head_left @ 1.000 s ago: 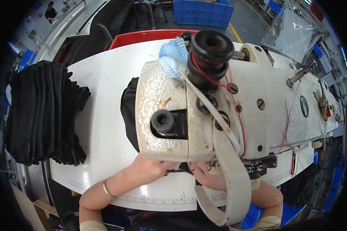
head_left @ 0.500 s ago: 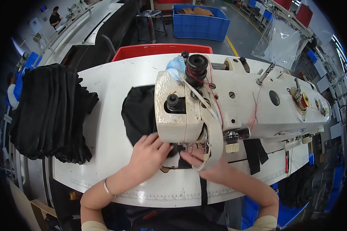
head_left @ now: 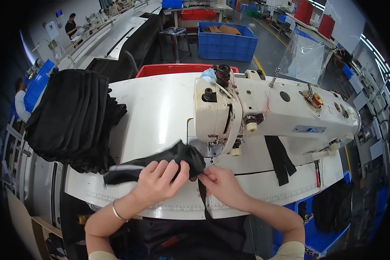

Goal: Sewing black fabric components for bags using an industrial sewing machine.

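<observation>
A black fabric piece [head_left: 187, 152] is bunched up in front of the white sewing machine [head_left: 264, 108], clear of its needle area. My left hand [head_left: 160, 182] grips it from the near side with curled fingers. A loose end with a pale edge sticks out to the left. My right hand [head_left: 224, 187] pinches the piece's right edge between thumb and fingers. From that spot a narrow black strap [head_left: 204, 200] hangs toward the table's front edge. What lies under my left palm is hidden.
A tall stack of black fabric pieces [head_left: 69, 119] stands on the left of the white table [head_left: 156, 108]. Black strips [head_left: 280, 159] lie under the machine arm, with a red-handled tool [head_left: 317, 174] beyond. Behind the table are red and blue bins [head_left: 227, 45]. Two people sit far left.
The black fabric has come out from under the machine head toward me and is now bunched. Both hands moved with it, away from the needle. The view has also shifted.
</observation>
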Demonstrator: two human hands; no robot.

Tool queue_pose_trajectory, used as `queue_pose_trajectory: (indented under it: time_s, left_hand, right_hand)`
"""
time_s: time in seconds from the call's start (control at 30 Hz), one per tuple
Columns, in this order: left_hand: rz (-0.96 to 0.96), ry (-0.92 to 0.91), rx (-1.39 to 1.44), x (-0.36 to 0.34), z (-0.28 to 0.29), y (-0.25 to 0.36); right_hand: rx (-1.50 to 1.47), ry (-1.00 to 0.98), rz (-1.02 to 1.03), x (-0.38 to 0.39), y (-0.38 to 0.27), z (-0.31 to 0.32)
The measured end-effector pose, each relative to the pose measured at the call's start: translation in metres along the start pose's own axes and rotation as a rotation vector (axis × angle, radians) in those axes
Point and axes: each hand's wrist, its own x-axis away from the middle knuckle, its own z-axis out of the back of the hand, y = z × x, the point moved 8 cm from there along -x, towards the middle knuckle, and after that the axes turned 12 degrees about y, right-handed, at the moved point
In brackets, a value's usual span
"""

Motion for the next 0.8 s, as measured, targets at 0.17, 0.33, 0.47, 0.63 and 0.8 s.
queue_pose_trajectory:
  time_s: [0.17,0.33,0.47,0.63,0.8]
  left_hand:
    - [0.594,-0.394,0.294,0.059,-0.029,0.014]
    - [0.577,-0.159,0.393,0.006,-0.018,-0.01]
    - [0.621,-0.404,0.95,0.012,-0.074,-0.019]
    - [0.933,-0.457,1.134,0.036,-0.093,-0.026]
    - [0.88,-0.532,1.11,0.034,-0.099,-0.022]
  right_hand:
    - [-0.554,0.161,0.062,-0.026,0.01,-0.008]
    - [-0.391,0.136,0.147,-0.012,0.02,-0.01]
    - [-0.584,0.054,0.197,-0.006,0.006,-0.008]
    - [-0.459,-0.144,0.046,0.017,0.013,-0.001]
    - [0.748,0.019,1.268,0.058,-0.012,-0.005]
